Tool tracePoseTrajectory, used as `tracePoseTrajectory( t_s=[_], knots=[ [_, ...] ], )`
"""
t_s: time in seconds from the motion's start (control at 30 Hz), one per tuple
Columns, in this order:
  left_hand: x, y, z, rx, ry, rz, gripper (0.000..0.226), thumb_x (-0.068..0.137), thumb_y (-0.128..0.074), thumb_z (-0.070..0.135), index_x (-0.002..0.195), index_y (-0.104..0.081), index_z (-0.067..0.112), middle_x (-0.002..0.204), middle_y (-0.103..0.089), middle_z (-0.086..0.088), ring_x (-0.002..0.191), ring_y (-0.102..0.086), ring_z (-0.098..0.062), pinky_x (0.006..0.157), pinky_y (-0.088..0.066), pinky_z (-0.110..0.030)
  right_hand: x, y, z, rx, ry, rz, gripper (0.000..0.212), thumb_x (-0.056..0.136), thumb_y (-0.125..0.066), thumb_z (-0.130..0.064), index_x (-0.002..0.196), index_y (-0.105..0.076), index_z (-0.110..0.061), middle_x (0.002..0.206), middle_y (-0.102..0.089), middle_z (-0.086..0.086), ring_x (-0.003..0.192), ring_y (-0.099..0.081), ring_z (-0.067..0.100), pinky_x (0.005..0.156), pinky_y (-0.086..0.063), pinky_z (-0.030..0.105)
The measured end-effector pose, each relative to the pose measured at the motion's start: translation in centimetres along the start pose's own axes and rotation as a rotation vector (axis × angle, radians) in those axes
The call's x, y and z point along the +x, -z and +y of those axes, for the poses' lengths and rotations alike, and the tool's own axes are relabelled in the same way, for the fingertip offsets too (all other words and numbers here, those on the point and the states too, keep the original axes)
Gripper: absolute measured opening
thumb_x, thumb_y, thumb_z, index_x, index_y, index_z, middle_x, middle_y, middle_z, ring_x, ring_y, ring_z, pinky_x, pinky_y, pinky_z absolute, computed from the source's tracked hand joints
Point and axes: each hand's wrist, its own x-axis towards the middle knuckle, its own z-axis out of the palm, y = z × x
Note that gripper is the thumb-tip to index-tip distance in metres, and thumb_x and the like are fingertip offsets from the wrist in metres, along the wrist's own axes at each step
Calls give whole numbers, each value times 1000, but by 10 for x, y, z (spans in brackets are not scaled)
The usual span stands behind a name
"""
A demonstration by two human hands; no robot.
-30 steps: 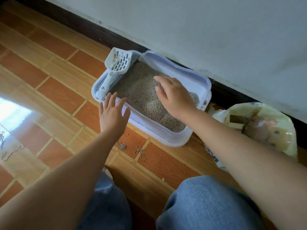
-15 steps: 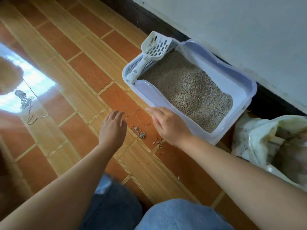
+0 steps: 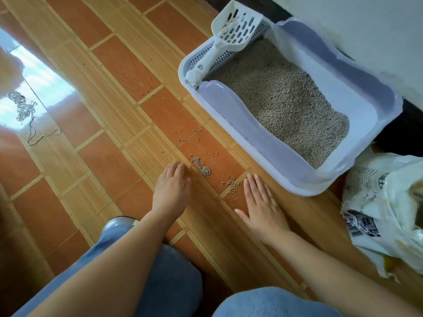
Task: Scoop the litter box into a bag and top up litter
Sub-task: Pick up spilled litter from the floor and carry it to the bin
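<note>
Count at floor level. Litter box (image 3: 304, 191): 1, holding 1 bed of litter (image 3: 281, 99). Slotted white scoop (image 3: 233, 26): 1. Plastic bag (image 3: 377, 202): 1. Hands: 2, the left hand (image 3: 171, 188) and the right hand (image 3: 263, 207). Denim-covered knees: 2, left knee (image 3: 160, 282) and right knee (image 3: 274, 303). Spilled pellets on the floor: 2 small clusters, the larger cluster (image 3: 202, 168) and the smaller cluster (image 3: 232, 183), plus scattered single pellets, too small and too many to count reliably. Tangled cord (image 3: 23, 108): 1.
</note>
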Motion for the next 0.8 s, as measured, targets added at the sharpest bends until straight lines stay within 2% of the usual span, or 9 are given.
tracePoseTrajectory(
  t_s=[0.03, 0.1, 0.23, 0.47, 0.67, 0.8],
  knots=[
    [2, -3, -1, 4, 3, -3, 52, 100, -33, 28, 148, -21, 14, 158, -15, -5, 147, -10, -22, 119, -12, -35, 2, -4, -3, -5, -36, 7, 79, 92, 2, -59, 146, -12, -3, 154, -18, 15, 143, -15, 27, 116, 5, 33],
    [7, -9, -3, 19, -2, -4, 54, 100, -32, 28, 150, -14, 15, 160, -7, -3, 147, -3, -20, 119, -6, -35, 9, -9, -9, -3, -88, 18, 77, 94, -3, -57, 144, -18, -1, 152, -25, 17, 142, -22, 28, 113, -1, 37],
    [17, -16, -5, 31, -38, 17, 58, 100, -33, 28, 151, -6, 17, 160, 2, -2, 147, 7, -16, 119, 1, -33, 16, -18, -19, -3, -115, 113, 77, 93, -3, -58, 145, -10, -2, 154, -15, 18, 144, -4, 27, 114, -4, 40],
    [30, -13, -21, 52, 10, 90, 61, 100, -34, 30, 151, -4, 14, 160, 4, -4, 147, 10, -19, 119, 5, -35, 35, -16, -31, -11, -125, 177, 79, 93, -7, -59, 145, -17, 0, 153, -17, 17, 143, -19, 29, 113, -7, 40],
    [35, -4, -42, 52, 45, 75, 63, 100, -31, 35, 151, -1, 14, 159, 8, -3, 146, 12, -17, 119, 5, -33, 79, -1, -53, -5, -96, 240, 77, 93, -13, -58, 145, -9, -2, 153, -9, 15, 144, -11, 27, 114, -2, 39],
    [41, -4, -44, 42, 17, 92, 61, 100, -30, 35, 151, -3, 14, 159, 7, -4, 146, 11, -16, 119, 4, -31, 88, 0, -56, -2, -77, 244, 76, 94, -9, -58, 146, -8, -3, 154, -7, 14, 144, -10, 28, 114, 1, 39]
  ],
)
